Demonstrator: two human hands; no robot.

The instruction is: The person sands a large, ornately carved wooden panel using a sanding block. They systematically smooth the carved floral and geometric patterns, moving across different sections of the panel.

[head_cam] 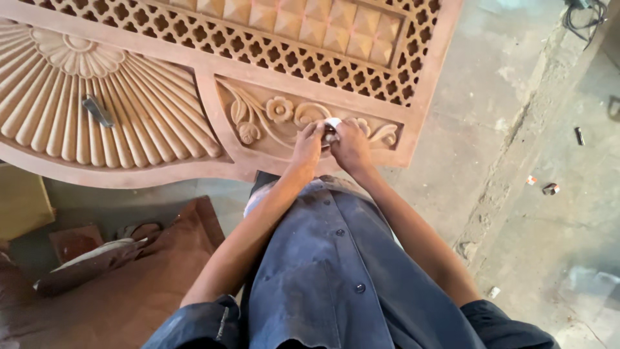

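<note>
Sandpaper [332,123] clamped in both hands' grip [309,143] [351,145] near carved panel's [413,139] lower edge.

**Layout at the carved panel**

Carved panel [213,84] lies flat, spanning the upper left of view. Fan section at left, a small tool [97,110] resting on it. Lattice band behind, floral strip [303,123] along the near edge. Both hands meet on that strip: left hand [307,143] beside right hand [350,145], touching, a small object [331,129] between them. Floor [516,129] right of the panel; scraps [550,189] lie far right.
</note>
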